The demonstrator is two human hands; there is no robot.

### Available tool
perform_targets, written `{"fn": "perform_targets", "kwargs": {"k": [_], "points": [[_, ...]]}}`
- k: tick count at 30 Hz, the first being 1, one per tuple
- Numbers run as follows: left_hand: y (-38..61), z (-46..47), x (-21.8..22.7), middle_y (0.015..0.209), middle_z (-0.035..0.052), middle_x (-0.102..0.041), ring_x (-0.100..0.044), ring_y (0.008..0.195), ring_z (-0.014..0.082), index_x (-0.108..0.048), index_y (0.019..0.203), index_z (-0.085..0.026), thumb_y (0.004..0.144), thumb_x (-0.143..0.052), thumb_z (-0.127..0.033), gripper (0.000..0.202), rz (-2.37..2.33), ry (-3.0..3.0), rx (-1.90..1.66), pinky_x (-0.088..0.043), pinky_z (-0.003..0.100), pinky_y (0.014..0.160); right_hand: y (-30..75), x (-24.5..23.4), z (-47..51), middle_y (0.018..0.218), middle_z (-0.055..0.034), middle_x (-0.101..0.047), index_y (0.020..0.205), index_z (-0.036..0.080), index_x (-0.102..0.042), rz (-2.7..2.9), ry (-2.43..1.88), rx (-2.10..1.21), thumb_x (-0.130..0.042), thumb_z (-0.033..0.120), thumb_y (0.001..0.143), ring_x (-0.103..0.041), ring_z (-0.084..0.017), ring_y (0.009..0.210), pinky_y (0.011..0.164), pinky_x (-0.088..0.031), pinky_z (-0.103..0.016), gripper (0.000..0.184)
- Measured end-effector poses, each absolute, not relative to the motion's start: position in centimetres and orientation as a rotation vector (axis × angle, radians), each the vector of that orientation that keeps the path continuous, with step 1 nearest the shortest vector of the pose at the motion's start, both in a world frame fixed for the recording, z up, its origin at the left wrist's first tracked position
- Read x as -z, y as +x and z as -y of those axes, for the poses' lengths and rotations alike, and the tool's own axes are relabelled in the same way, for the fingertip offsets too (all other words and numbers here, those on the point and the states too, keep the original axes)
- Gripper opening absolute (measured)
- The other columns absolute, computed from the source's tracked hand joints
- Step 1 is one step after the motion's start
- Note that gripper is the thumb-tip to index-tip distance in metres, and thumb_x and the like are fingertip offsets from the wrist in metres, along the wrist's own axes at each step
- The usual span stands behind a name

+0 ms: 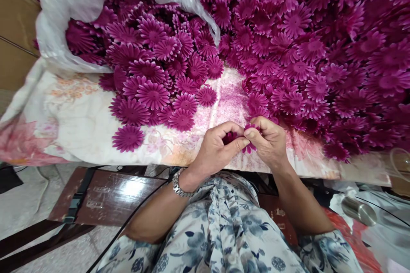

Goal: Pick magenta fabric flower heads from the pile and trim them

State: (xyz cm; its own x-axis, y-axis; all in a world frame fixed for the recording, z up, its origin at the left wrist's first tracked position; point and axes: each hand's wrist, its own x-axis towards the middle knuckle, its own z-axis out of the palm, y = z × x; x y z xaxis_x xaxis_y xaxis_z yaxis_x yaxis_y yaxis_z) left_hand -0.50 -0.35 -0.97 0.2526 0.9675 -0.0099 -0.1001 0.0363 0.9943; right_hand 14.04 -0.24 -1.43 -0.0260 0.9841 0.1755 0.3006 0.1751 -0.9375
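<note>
Both of my hands meet just above the front edge of the cloth-covered table. Between them is a magenta artificial flower [249, 147], its petals mostly hidden by my fingers. Thumb and forefinger of my left hand [221, 147] pinch it from one side. My right hand [267, 138] pinches it from the other, thumb tips almost touching. To the left lies a loose pile of magenta flower heads [153, 96], with a single flower head [128, 138] nearest the front edge. A much larger heap of the same flowers [297, 68] rises behind and beside my right hand.
A translucent plastic bag [77, 4] lies open around the left pile. The table wears a stained floral cloth [86, 123]. Below the edge are a brown wooden bench [105, 196] with a black buckled strap [75, 204] and, at right, a metal cylinder [358, 211].
</note>
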Motion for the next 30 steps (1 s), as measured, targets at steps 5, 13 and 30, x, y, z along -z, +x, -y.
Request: {"fn": "perform_targets", "kwargs": {"k": [5, 13, 30], "points": [[-0.2, 0.4, 1.3, 0.053, -0.0033, -0.046, -0.039, 0.051, 0.0082, -0.055, 0.055, -0.017, 0.071, -0.069, -0.032, 0.026, -0.982, 1.154, -1.087, -0.034, 0.022, 0.049, 14.0, 1.0, 0.2, 0.056, 0.0053, -0.044, 0.064, 0.018, -0.049, 1.495, -1.175, -1.066, -0.058, 0.047, 0.081, -0.038, -0.006, 0.05, 0.047, -0.033, -0.02, 0.035], [-1.1, 0.4, 2.5, 0.055, -0.0039, -0.051, -0.042, 0.053, 0.0085, -0.063, 0.063, -0.018, 0.067, -0.073, -0.025, 0.013, -1.004, 1.122, -1.196, -0.035, 0.022, 0.051, 14.2, 1.3, 0.8, 0.064, 0.0038, -0.051, 0.075, 0.018, -0.057, 1.369, -1.055, -1.175, -0.061, 0.029, 0.081, -0.046, -0.007, 0.057, 0.053, -0.039, -0.02, 0.013], [-2.1, 0.2, 2.8, 0.06, -0.0026, -0.052, -0.046, 0.053, 0.0078, -0.062, 0.067, -0.017, 0.067, -0.074, -0.028, 0.017, -1.037, 0.951, -1.176, -0.039, 0.019, 0.049, 15.3, 1.5, 1.0, 0.067, 0.0027, -0.054, 0.086, 0.019, -0.055, 1.529, -1.336, -0.764, -0.053, 0.027, 0.085, -0.048, -0.008, 0.055, 0.053, -0.042, -0.021, 0.008]]}}
